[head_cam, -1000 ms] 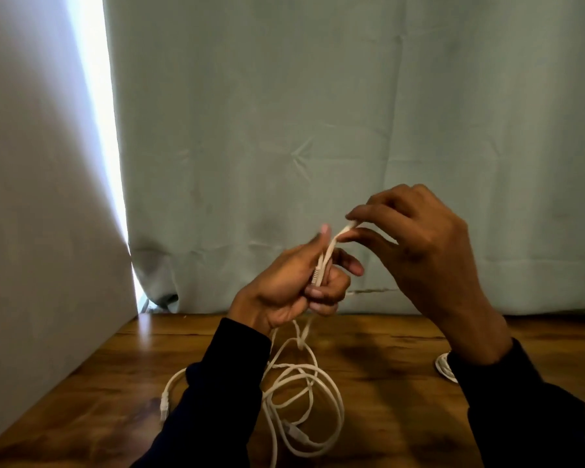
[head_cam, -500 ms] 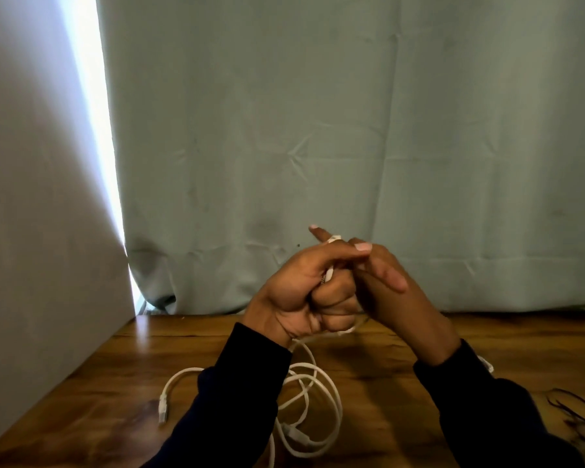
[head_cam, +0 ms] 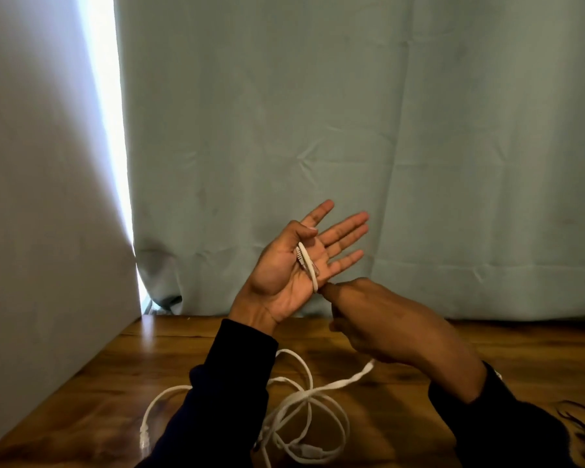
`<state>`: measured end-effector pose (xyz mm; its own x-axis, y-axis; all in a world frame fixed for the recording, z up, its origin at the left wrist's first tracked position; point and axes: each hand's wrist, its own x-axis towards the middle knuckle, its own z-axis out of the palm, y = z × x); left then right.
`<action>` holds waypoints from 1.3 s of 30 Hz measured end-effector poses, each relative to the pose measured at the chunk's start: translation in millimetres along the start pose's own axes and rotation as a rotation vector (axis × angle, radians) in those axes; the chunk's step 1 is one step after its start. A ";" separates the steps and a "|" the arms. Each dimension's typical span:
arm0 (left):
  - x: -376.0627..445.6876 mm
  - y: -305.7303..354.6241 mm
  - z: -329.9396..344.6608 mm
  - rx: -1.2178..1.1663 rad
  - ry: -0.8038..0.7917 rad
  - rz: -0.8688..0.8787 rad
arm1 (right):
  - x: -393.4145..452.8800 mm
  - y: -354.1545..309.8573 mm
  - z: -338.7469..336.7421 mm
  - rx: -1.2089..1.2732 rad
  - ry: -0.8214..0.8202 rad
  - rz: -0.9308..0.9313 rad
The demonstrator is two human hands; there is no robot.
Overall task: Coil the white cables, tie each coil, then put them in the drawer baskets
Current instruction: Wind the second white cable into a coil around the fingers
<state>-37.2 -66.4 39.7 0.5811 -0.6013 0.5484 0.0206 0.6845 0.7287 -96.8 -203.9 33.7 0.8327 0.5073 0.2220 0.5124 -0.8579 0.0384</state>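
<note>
My left hand is raised palm up with its fingers spread straight. The plug end of a flat white cable lies across that palm, and the thumb is folded in over its top. My right hand, just below and to the right, grips the same cable with curled fingers. From under that hand the cable drops to the wooden table. There the remainder lies in loose loops, partly hidden by my left sleeve. The cable's other plug rests at the left.
A pale green curtain hangs right behind the table. A white wall panel closes off the left side. Thin black wires lie at the table's lower right edge. No drawer or basket is in view.
My left hand has opened from a fist to a flat palm with the cable end across it. My right hand has dropped below it, drawing the cable down toward the table.
</note>
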 end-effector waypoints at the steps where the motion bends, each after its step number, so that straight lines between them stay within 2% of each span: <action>1: 0.2 1.4 -3.8 0.013 0.038 0.023 | -3.9 -0.7 -4.0 0.056 -0.019 -0.007; 4: 1.5 4.7 -5.7 0.063 0.107 0.076 | -17.8 -6.0 -20.4 0.367 -0.061 0.032; 8: 0.8 7.7 -3.4 0.094 0.186 0.138 | -29.0 -6.9 -32.7 0.837 0.065 0.069; 13: -2.8 5.8 6.9 0.292 0.300 0.056 | -31.2 -9.1 -35.9 1.107 0.149 -0.132; 16: -8.1 6.3 8.9 0.492 0.383 0.015 | -32.9 -9.7 -37.3 1.037 0.237 -0.261; 19: -10.1 5.9 7.9 0.653 0.329 -0.025 | -28.1 -8.0 -34.6 0.947 0.394 -0.276; 23: -9.7 5.8 10.0 0.785 0.263 -0.205 | -12.8 -0.5 -20.4 0.548 0.669 -0.287; 28: -13.2 13.8 -0.2 0.694 0.187 -0.492 | 4.5 5.4 -3.0 0.490 0.773 -0.317; 32: -15.4 16.2 -5.4 0.610 -0.059 -0.714 | 0.3 20.3 -15.0 0.422 0.963 -0.316; 35: -15.1 13.0 -3.9 0.514 -0.230 -0.749 | -2.4 32.3 -19.7 0.398 1.052 -0.316; 39: -18.2 13.8 1.3 0.420 -0.388 -0.718 | 2.7 37.2 -13.1 0.512 1.022 -0.344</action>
<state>-48.5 -46.5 40.2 0.2276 -0.9725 -0.0498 -0.0706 -0.0675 0.9952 -78.3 -235.6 48.5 0.2020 0.2051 0.9577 0.8933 -0.4395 -0.0943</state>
